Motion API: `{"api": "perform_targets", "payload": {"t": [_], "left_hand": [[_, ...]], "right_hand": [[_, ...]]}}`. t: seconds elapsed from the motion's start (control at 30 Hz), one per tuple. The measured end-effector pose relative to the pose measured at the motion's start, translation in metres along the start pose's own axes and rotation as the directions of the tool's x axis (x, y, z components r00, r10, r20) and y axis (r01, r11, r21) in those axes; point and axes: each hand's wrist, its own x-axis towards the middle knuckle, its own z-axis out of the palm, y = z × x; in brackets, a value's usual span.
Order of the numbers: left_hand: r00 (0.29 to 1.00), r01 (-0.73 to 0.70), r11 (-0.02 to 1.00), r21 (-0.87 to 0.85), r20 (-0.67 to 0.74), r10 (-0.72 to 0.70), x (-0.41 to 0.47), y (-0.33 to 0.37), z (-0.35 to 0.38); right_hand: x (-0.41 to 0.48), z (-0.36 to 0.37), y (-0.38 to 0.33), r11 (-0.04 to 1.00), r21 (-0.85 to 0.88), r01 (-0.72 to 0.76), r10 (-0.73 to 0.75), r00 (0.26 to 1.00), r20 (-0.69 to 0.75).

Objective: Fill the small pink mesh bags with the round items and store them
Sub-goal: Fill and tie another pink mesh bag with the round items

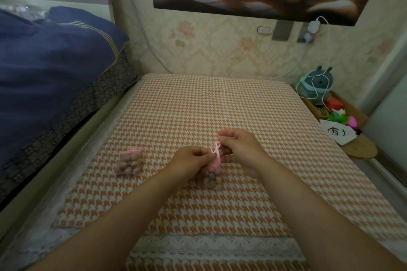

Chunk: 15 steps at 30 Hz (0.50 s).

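Observation:
A small pink mesh bag [213,175] full of round brown items sits on the houndstooth cloth [198,112] between my hands. My left hand [190,159] grips the bag's gathered neck. My right hand [239,146] pinches the pink drawstring ribbon [217,149] just above the neck. A second pink mesh bag [128,164], filled with round brown items and tied shut, lies on the cloth to the left, apart from both hands.
A dark blue quilt [55,68] covers the bed on the left. A low wooden shelf [343,121] at the right holds a plush toy [317,86], a white cable and small colourful things. The wall stands behind the cloth-covered surface.

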Motion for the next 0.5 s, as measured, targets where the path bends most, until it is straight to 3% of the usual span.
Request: {"api": "perform_targets", "payload": {"t": [0.07,0.2,0.37,0.5], "left_hand": [[0.999,-0.011,1.000,-0.021,-0.040,0.010,0.001,-0.001,0.001],[0.998,0.052,0.997,-0.054,-0.024,-0.054,-0.001,-0.002,0.005],[0.960,0.277,0.912,-0.303,0.117,-0.253,0.000,0.006,0.004],[0.957,0.285,0.841,-0.460,0.093,-0.274,-0.001,0.007,0.000]], "right_hand": [[-0.004,-0.003,-0.003,0.996,-0.045,-0.078,0.080,0.995,0.057],[-0.008,-0.012,-0.001,0.937,-0.313,-0.153,0.221,0.956,0.195],[-0.006,-0.017,0.003,0.943,-0.256,-0.214,0.267,0.944,0.194],[-0.006,-0.014,0.002,0.937,-0.070,-0.343,0.350,0.909,0.227]]}}
